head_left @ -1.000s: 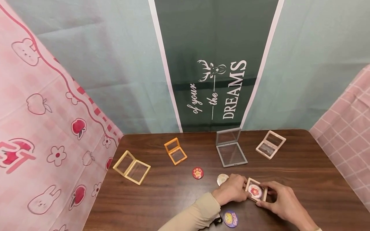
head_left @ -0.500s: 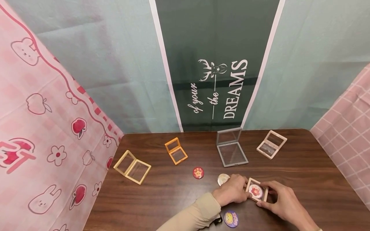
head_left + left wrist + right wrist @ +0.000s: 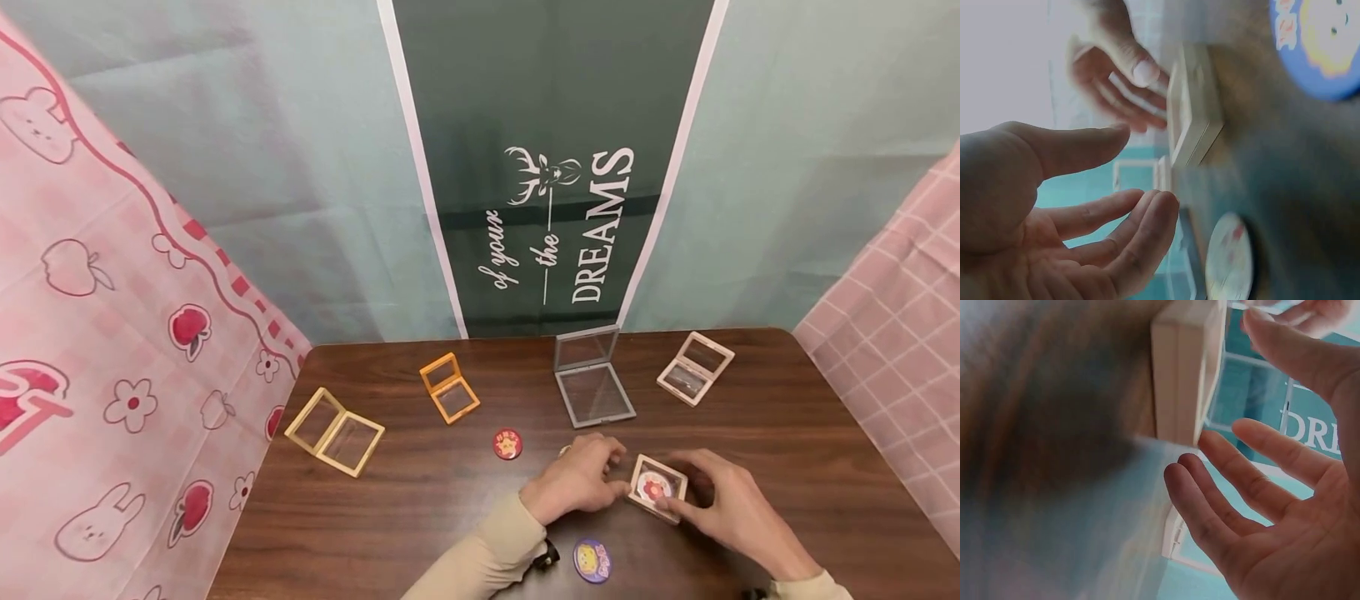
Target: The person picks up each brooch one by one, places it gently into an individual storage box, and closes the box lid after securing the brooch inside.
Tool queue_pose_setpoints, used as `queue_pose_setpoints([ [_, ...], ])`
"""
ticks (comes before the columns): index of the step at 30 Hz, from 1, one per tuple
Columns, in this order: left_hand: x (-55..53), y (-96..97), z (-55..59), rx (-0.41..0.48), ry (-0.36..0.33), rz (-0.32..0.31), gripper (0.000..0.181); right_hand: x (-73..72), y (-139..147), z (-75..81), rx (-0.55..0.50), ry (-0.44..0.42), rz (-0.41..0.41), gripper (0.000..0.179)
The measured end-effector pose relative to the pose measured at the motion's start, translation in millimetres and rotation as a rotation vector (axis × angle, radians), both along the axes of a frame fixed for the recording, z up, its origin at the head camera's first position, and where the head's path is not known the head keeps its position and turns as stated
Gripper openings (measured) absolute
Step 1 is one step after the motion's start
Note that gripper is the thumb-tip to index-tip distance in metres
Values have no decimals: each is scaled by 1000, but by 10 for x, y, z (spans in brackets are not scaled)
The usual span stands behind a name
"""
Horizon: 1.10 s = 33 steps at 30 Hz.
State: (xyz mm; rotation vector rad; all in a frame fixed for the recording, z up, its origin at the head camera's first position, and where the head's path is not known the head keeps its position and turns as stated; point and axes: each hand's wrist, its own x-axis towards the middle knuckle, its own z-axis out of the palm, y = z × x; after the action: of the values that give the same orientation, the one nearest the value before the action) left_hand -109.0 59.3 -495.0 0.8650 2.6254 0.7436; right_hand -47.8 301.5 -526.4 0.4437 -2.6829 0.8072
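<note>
A small beige square case lies on the table with its lid down. Through its clear window shows a round pin badge with a red flower. My left hand hovers just left of the case, fingers loosely bent and apart from it. On the other side, my right hand has its thumb over the case's near right edge and its relaxed fingers beside the far right edge; nothing is gripped. A pale badge lies beyond my left hand, mostly hidden in the head view.
Open hinged frames stand along the back: yellow, orange, grey and pale pink. A red badge lies mid-table, and a purple badge near my left wrist. Cloth hangs behind the table and at both sides.
My left hand has let go of the case and drawn back to the left. My right hand's hold has loosened, its thumb now over the case. The head view has shifted slightly.
</note>
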Motion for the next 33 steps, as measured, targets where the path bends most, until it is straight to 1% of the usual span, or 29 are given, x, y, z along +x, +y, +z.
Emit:
queue_pose_setpoints([
  [4, -60, -191, 56, 59, 5, 29, 42, -84, 33, 77, 2, -5, -40, 61],
  [7, -94, -305, 74, 80, 7, 59, 44, -173, 48, 122, 7, -3, -45, 60],
  [11, -108, -407, 43, 101, 4, 90, 47, -295, 26, 148, 16, -26, -18, 57],
  [15, -109, -446, -16, 94, 10, 109, 48, -413, -29, 181, 9, -95, 12, 54],
  [19, -112, -450, -59, 42, 16, 143, 50, -541, -84, 213, -3, -173, 36, 54],
  [22, -128, -446, -77, 4, 15, 162, 51, -651, -104, 209, -33, -199, 55, 54],
  [25, -141, -449, -93, -27, 8, 162, 51, -775, -102, 179, -75, -209, 71, 53],
  [28, -145, -458, -106, -65, -1, 158, 53, -912, -80, 151, -96, -236, 83, 52],
  [33, -140, -465, -128, -135, -4, 146, 59, -1128, -41, 119, -128, -325, 104, 51],
])
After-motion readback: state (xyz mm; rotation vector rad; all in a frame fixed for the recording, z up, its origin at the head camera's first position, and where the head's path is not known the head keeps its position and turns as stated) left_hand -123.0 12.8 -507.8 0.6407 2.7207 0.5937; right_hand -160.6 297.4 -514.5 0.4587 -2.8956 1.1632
